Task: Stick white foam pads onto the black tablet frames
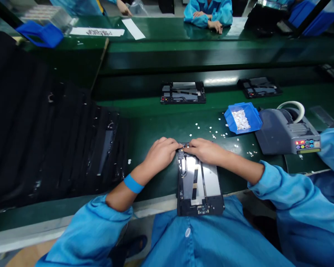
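Note:
An opened tablet (187,178), its battery, cables and circuit boards bare, lies lengthwise in front of me. Its near end juts over the table edge against my blue smock. My left hand (163,152), a blue band at the wrist, has its fingers closed at the tablet's far left corner. From the right, my right hand (204,150) reaches over the far end, fingers bent and pressed together close to the left fingertips. Whatever small part lies under the fingertips is hidden.
Black device housings (72,137) stand in a row at left. Beyond lie two opened tablets (183,92) (260,88). At right are a blue bin (243,118) of small white pieces, scattered bits and a tape dispenser (289,129). A co-worker's hands (215,26) rest across the bench.

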### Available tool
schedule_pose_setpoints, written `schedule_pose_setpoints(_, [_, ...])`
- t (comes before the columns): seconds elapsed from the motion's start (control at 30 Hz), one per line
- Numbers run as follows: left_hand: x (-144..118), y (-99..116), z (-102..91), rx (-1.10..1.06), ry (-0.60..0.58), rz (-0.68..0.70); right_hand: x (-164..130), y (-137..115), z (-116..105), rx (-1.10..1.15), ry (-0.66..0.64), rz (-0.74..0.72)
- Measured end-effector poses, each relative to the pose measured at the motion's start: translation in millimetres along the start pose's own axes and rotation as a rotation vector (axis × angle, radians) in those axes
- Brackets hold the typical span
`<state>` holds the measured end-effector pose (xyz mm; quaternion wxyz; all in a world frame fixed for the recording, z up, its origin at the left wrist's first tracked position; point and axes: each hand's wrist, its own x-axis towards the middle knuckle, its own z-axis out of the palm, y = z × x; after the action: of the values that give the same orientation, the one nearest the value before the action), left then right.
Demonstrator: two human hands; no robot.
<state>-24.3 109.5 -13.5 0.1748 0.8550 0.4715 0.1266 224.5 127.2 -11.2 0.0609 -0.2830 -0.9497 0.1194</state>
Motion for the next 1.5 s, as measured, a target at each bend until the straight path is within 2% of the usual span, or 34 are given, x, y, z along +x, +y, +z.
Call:
schedule_pose_setpoints(0.1, [4.8, 2.1, -0.4, -0.231, 0.018, -0.105, -16.1, 3.8, 1.7, 0.242, 0.246, 0.072])
schedule_pose_setpoints(0.17, [10.7, 2.9, 1.2, -0.371, 0.039, -0.255, -32.9, -3.7, -0.2, 0.354, 0.401, 0.145])
schedule_pose_setpoints(0.23, [19.1, 2.2, 3.2, -0.429, 0.007, -0.370, -53.3, -17.2, -4.5, 0.423, 0.501, 0.232])
schedule_pose_setpoints(0.33, [33.5, -3.0, 5.0, -0.419, -0.106, -0.400, -87.9, -36.0, -9.1, 0.499, 0.604, 0.408])
schedule_pose_setpoints(0.4, [43.0, -9.7, 6.7, -0.449, -0.153, -0.410, -114.2, -38.2, -7.6, 0.586, 0.748, 0.609])
schedule_pose_setpoints(0.43, [47.6, -13.8, 8.1, -0.475, -0.176, -0.421, -129.0, -34.9, -6.2, 0.649, 0.873, 0.733])
schedule_pose_setpoints(0.5, [55.3, -22.0, 11.3, -0.523, -0.227, -0.431, -161.9, -21.6, -4.9, 0.800, 1.219, 0.961])
schedule_pose_setpoints(0.57, [60.0, -28.1, 13.5, -0.556, -0.274, -0.430, -195.4, -3.9, -7.4, 0.977, 1.571, 1.112])
schedule_pose_setpoints(0.63, [61.4, -31.2, 13.3, -0.578, -0.308, -0.433, -223.2, 13.6, -12.2, 1.137, 1.760, 1.206])
schedule_pose_setpoints(0.73, [61.0, -30.9, 7.6, -0.609, -0.327, -0.453, -245.0, 35.7, -18.1, 1.300, 1.741, 1.294])
schedule_pose_setpoints(0.93, [58.7, -15.3, -12.7, -0.612, -0.322, -0.436, -245.0, 59.2, -20.3, 1.405, 1.701, 1.296])
schedule_pose_setpoints(1.03, [57.1, -11.1, -11.7, -0.579, -0.312, -0.436, -246.9, 64.1, -11.8, 1.419, 1.727, 1.278])
schedule_pose_setpoints(1.13, [54.7, -10.3, -4.1, -0.520, -0.251, -0.456, -243.2, 50.8, 4.1, 1.406, 1.720, 1.310])
schedule_pose_setpoints(1.23, [52.8, -8.5, 1.4, -0.507, -0.217, -0.462, -222.9, 14.0, 15.7, 1.390, 1.549, 1.288])
schedule_pose_setpoints(1.37, [50.9, -6.8, 1.3, -0.489, -0.208, -0.446, -170.4, -33.8, 8.7, 1.343, 1.248, 1.101])
schedule_pose_setpoints(1.5, [39.9, -11.9, 0.2, -0.543, -0.185, -0.429, -112.8, -48.6, -8.5, 1.298, 0.935, 0.925])
